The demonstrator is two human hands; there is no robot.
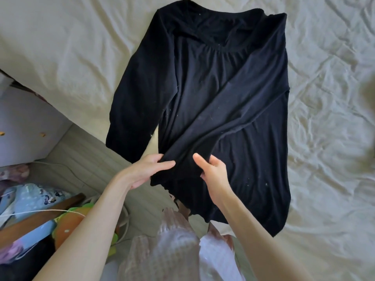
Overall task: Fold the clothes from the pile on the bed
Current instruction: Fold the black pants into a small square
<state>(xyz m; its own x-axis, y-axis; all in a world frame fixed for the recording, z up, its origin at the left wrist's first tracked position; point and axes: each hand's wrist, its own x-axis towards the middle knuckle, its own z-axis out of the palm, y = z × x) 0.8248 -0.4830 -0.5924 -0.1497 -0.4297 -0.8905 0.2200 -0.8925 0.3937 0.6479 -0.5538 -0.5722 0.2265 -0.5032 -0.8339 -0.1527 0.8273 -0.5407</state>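
Two bare hands at the near hem of a long-sleeved black knit top (213,98), spread flat on the cream, wrinkled bedsheet (324,118) beyond them. Left hand (148,169) pinching a fold of hem between thumb and fingers. Right hand (213,169) gripping the same bunched hem just beside it, fingertips hidden in the cloth. No readable label or writing anywhere. Left of the left hand, blurred patterned clutter (30,199) on the floor, cut off by the frame edge.
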